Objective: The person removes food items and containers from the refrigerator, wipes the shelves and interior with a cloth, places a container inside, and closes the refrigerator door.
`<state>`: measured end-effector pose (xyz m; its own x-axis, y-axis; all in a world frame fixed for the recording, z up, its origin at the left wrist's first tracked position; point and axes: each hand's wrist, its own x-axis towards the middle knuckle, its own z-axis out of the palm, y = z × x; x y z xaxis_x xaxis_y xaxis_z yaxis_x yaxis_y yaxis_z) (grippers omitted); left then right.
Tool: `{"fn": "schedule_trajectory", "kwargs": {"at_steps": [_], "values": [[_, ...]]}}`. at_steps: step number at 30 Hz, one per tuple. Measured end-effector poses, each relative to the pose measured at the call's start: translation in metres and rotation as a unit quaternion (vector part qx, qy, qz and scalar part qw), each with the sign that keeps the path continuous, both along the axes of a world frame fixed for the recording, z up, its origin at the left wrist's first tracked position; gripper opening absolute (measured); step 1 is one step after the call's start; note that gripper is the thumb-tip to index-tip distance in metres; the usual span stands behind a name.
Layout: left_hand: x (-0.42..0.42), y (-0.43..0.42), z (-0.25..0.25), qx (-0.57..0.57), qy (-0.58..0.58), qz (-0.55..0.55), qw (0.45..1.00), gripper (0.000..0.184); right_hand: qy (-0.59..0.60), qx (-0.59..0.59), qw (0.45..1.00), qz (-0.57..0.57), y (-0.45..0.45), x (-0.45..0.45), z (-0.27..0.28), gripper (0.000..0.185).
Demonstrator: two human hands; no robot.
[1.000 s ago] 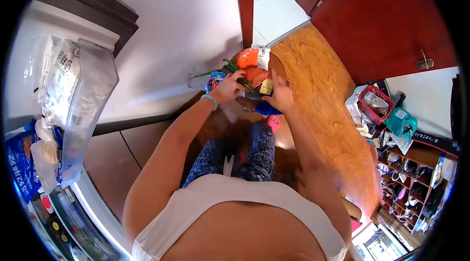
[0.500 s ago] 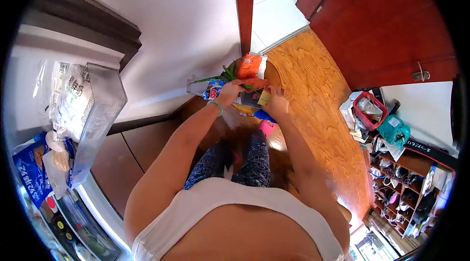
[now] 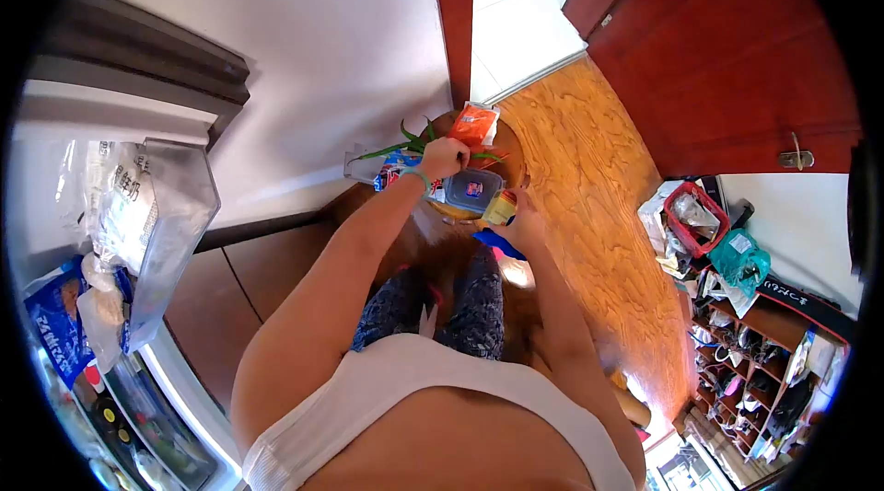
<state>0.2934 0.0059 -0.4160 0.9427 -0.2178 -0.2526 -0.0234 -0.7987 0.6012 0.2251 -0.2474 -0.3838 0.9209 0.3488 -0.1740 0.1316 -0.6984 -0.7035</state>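
My right hand (image 3: 523, 227) is closed around a small yellow container (image 3: 500, 207) with a red patch. Just below that hand, a blue cloth-like piece (image 3: 500, 243) shows; whether the hand grips it too, I cannot tell. My left hand (image 3: 445, 158) has its fingers curled beside a green spiky-leaved plant (image 3: 414, 140); what they hold is hidden. Between the hands sits a plastic box with a greyish lid (image 3: 473, 189) and a small label. An orange packet (image 3: 473, 124) lies just beyond my left hand, and a blue printed packet (image 3: 396, 164) lies to its left.
A round wooden top (image 3: 512, 156) bears these things, close to the white wall (image 3: 304, 58). A clear bin (image 3: 357, 162) stands at its left. The open fridge door shelf (image 3: 175, 242) is at far left. A red door (image 3: 727, 49) and cluttered shoe rack (image 3: 764, 353) are right.
My right hand has moved down and nearer to me with the yellow container, away from my left hand. The lidded box between them now shows more fully. My left hand has shifted slightly up.
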Motion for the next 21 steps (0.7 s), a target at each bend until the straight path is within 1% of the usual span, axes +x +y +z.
{"fn": "schedule_trajectory", "kwargs": {"at_steps": [1, 3, 4, 5, 6, 7, 8, 9, 10, 12, 13, 14, 15, 16, 17, 18, 20, 21], "values": [[-0.004, 0.000, 0.000, 0.001, 0.000, 0.000, 1.000, 0.016, 0.000, 0.001, 1.000, 0.000, -0.002, -0.001, 0.006, 0.071], [-0.013, 0.002, -0.007, -0.031, -0.039, 0.046, 0.998, 0.023, -0.002, 0.024, 1.000, -0.005, -0.004, -0.003, 0.019, 0.070], [-0.017, 0.006, -0.015, -0.031, -0.042, 0.045, 0.998, 0.023, -0.004, 0.025, 1.000, -0.006, -0.003, -0.003, 0.035, 0.070], [-0.023, 0.010, -0.023, -0.105, -0.103, 0.052, 0.988, 0.025, 0.009, -0.007, 1.000, -0.011, -0.003, -0.004, 0.052, 0.070], [-0.028, 0.012, -0.017, -0.178, -0.164, 0.057, 0.968, 0.028, 0.023, -0.039, 0.999, -0.016, -0.002, -0.007, 0.067, 0.071], [-0.035, 0.011, -0.011, -0.179, -0.167, 0.055, 0.968, 0.028, 0.019, -0.039, 0.999, -0.017, -0.002, -0.008, 0.076, 0.071], [-0.046, 0.009, -0.005, -0.256, -0.123, 0.144, 0.948, 0.026, 0.033, -0.053, 0.998, -0.025, -0.003, -0.010, 0.085, 0.072], [-0.054, 0.007, 0.006, -0.329, -0.077, 0.230, 0.912, 0.024, 0.045, -0.066, 0.996, -0.033, -0.003, -0.011, 0.094, 0.073], [-0.062, 0.010, 0.006, -0.330, -0.081, 0.230, 0.912, 0.024, 0.041, -0.066, 0.996, -0.032, -0.002, -0.015, 0.104, 0.073], [-0.075, 0.017, -0.010, -0.257, -0.160, 0.262, 0.916, 0.025, -0.027, -0.021, 0.999, -0.012, 0.001, -0.021, 0.127, 0.075], [-0.082, 0.024, -0.042, -0.262, -0.107, 0.293, 0.913, 0.021, -0.034, -0.020, 0.999, -0.008, 0.005, -0.025, 0.142, 0.075], [-0.095, 0.025, -0.033, -0.434, -0.042, 0.242, 0.867, 0.023, -0.038, 0.014, 0.999, -0.006, 0.011, -0.032, 0.159, 0.075], [-0.114, 0.022, 0.001, -0.526, 0.033, 0.232, 0.818, 0.026, -0.047, 0.051, 0.998, -0.002, 0.020, -0.037, 0.176, 0.076], [-0.133, 0.020, 0.033, -0.601, 0.111, 0.231, 0.757, 0.032, -0.056, 0.059, 0.997, 0.007, 0.028, -0.045, 0.192, 0.076], [-0.155, 0.002, 0.115, -0.610, 0.195, 0.282, 0.714, 0.038, -0.087, 0.088, 0.992, 0.034, 0.036, -0.054, 0.206, 0.076], [-0.174, -0.006, 0.176, -0.666, 0.217, 0.267, 0.662, 0.042, -0.124, 0.125, 0.982, 0.069, 0.049, -0.058, 0.219, 0.076], [-0.206, 0.007, 0.205, -0.618, 0.137, 0.184, 0.752, 0.056, -0.124, 0.134, 0.973, 0.140, 0.071, -0.072, 0.241, 0.074], [-0.227, 0.006, 0.278, -0.628, 0.106, 0.207, 0.742, 0.055, -0.130, 0.140, 0.966, 0.172, 0.084, -0.080, 0.252, 0.075]]}}
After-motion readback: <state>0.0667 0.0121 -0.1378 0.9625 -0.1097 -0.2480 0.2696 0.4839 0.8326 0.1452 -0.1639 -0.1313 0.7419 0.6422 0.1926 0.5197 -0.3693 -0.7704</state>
